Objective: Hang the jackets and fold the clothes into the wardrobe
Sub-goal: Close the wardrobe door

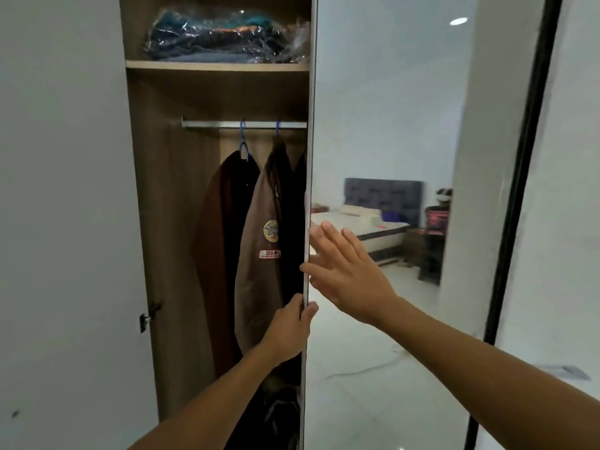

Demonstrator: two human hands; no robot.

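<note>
The wardrobe [168,222] stands with its wood-grain interior showing, and its glossy mirrored door [373,125] is seen nearly edge-on, with a bed reflected in its face. Inside, a flat wooden shelf [217,65] runs across the upper part and carries a bundle of folded clothes [227,37] wrapped in crinkled clear plastic. Below it a straight metal rail [227,124] spans the compartment. Two jackets hang from it on blue hangers [243,147]: a dark brown jacket [220,254] toward the left wall, and a lighter brown jacket [259,271] with a round yellow badge and a red-and-white label, close against the door's edge.

Both jackets hang just left of the hands. The right hand [344,274] is spread flat with straight fingers, palm against the mirrored face near the door's free edge, holding nothing. The left hand [289,332], lower down, grips that thin edge, fingers curled behind it and thumb on the mirrored side.
</note>
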